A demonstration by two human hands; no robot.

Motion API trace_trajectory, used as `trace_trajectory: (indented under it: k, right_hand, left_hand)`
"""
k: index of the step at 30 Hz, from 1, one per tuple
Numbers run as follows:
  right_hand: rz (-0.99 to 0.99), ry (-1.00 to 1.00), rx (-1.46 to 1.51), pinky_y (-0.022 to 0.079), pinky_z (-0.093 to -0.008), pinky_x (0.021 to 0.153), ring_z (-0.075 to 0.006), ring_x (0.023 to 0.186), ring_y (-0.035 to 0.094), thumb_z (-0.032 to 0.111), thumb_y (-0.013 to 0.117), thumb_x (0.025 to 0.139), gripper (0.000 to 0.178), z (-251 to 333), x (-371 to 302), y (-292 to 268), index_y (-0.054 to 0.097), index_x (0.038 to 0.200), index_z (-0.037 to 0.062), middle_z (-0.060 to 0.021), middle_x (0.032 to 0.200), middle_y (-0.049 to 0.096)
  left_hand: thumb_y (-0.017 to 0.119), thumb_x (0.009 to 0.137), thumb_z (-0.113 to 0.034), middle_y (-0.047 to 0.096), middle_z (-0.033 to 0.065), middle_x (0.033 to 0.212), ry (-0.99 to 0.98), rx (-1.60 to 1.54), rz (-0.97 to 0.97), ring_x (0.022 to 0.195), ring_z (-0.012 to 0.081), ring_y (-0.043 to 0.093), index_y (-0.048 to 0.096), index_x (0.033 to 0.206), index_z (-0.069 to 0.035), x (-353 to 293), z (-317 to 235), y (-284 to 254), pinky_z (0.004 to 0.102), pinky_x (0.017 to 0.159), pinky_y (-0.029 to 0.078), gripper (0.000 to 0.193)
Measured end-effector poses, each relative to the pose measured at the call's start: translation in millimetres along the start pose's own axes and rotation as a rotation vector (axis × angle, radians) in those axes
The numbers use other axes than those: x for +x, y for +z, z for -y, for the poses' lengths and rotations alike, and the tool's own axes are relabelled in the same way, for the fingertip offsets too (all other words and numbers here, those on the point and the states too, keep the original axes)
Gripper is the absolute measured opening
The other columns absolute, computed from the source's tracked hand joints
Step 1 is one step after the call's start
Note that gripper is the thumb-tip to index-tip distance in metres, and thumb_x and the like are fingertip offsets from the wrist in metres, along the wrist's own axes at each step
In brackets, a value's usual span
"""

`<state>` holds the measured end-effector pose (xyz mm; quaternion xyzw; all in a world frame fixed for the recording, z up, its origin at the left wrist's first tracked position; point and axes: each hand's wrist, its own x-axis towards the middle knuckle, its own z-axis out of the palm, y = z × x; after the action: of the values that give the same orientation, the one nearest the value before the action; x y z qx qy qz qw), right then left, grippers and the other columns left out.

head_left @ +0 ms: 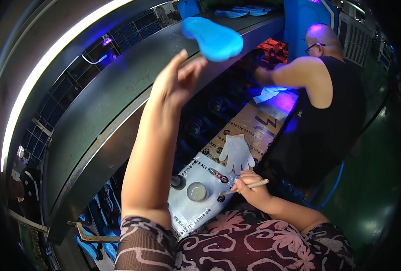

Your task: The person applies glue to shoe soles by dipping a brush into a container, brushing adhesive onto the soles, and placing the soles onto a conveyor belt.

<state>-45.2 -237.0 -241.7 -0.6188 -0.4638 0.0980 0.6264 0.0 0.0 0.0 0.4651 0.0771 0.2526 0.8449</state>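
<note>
- Left hand [178, 82]: raised over the belt edge, palm and fingers loosely parted, not closed round anything. Motion blur on the fingers.
- Blue shoe sole [214, 39]: just beyond the left fingertips, over the dark belt [114, 119]. Can't tell if the fingertips touch it, or if it rests on the belt.
- Right hand [253, 192]: grasping a brush [258, 183] by its pale handle, fingers curled round it. Brush tip points left, low over the worktop, near the cup; contact unclear.
- Cup [197, 192]: round, grey, upright, pale liquid inside, on the worktop.
- Dark round container [178, 182]: just left of the cup, partly behind the left forearm.
- Worktop [182, 208]: white printed covering at the near end, brown printed cardboard [242, 123] farther off.
- White glove [237, 152]: lying flat, fingers toward the person, beyond the right hand.
- More blue soles [243, 12]: on the belt's far stretch. Other blue pieces [88, 246] lower left, below the belt.
- Co-worker [331, 104]: far right side, dark sleeveless top, arm stretched left toward a red-lit spot [272, 50].
- Blue hose [340, 180]: hanging below the co-worker, right side.
</note>
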Motion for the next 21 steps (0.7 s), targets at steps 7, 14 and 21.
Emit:
trace_trajectory:
  k: [7,14,21]
  right_hand:
    - [-0.081,0.057,-0.033,0.043,-0.0361,0.065,-0.0252,0.06,0.054,0.011,0.057,0.086,0.024,-15.8,-20.3,-24.5,0.065,0.065,0.0035,-0.01,0.059,0.059]
    - [-0.208,0.088,-0.055,0.043,-0.0319,0.067,-0.0179,0.067,0.053,0.018,0.046,0.094,0.035,-12.9,4.5,-35.7,0.06,0.068,-0.0012,-0.0091,0.068,0.056]
    - [0.244,-0.625,-0.167,0.041,-0.0325,0.064,-0.0228,0.069,0.051,0.012,0.048,0.091,0.02,108.5,76.3,32.0,0.062,0.08,0.0011,-0.0102,0.077,0.052]
  left_hand:
    - [0.059,0.088,-0.009,0.061,0.0192,0.106,0.186,0.26,0.104,0.09,0.0261,0.065,0.038,0.129,0.003,-51.4,38.5,19.2,0.0298,0.074,0.055,0.048]
    - [0.068,0.076,-0.015,0.063,0.0133,0.093,1.138,1.958,-0.236,0.091,0.0307,0.059,0.063,0.098,-0.005,-125.4,-7.7,-99.0,0.0387,0.081,0.048,0.025]
    - [0.052,0.079,-0.063,0.06,0.0143,0.109,0.766,2.36,-0.541,0.109,0.0292,0.053,0.057,0.123,-0.01,-119.8,-48.8,-137.8,0.0427,0.099,0.037,0.069]
